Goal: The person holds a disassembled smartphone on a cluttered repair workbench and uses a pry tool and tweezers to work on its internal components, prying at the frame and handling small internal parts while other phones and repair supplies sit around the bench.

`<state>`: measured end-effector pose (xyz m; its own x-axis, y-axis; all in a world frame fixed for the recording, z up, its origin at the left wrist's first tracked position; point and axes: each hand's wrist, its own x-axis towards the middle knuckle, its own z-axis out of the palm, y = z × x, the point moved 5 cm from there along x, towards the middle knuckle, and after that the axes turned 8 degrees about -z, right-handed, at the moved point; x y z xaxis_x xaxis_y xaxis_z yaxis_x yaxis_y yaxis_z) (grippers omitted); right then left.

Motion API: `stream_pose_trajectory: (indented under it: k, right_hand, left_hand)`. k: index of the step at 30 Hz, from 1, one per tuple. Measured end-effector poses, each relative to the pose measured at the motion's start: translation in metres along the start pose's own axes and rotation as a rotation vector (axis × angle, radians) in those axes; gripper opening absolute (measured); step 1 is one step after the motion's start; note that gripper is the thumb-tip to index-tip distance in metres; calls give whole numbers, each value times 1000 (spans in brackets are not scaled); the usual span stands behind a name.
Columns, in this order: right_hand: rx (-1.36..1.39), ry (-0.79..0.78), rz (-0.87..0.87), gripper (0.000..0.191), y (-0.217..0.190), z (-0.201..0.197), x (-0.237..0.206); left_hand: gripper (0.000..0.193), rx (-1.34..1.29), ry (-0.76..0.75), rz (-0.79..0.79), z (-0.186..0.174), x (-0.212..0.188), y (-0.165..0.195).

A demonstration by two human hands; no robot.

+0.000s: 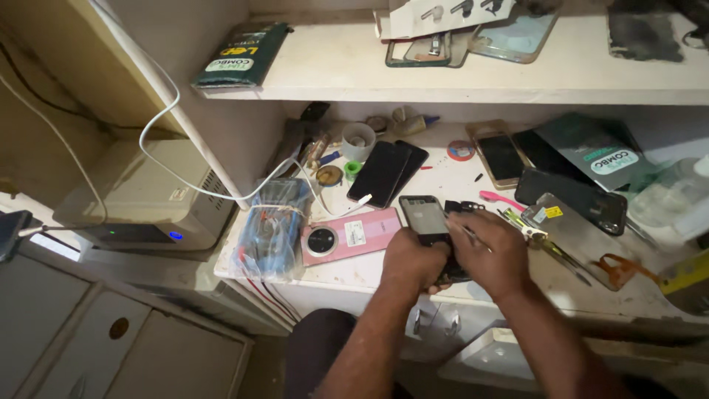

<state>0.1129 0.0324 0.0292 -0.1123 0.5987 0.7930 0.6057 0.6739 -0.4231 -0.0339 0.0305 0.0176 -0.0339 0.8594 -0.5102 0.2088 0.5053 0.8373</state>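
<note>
Head view: dusty white workbench, pale printer off its left edge. Plastic-wrapped blue bundle at the left end, glossy pink phone back beside it. Dark phones lie toward the rear. Opened phone sits near the front edge; left hand fingers clamp it, right hand pinches thin metal tweezers over it.
</note>
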Motion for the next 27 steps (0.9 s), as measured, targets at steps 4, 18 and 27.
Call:
stream_pose_trajectory:
  k: [4, 18, 27]
  right_hand:
    - [-36, -110, 88, 18, -15, -22, -25]
    - [-80, 5, -91, 26, -77, -66, -50]
    - [-33, -23, 117, 18, -49, -42, -34]
  left_hand:
    - [29, 56, 43, 21, -2, 0, 0]
    - [27, -24, 24, 34, -3, 0, 0]
    - [28, -10, 19, -4, -4, 1, -1]
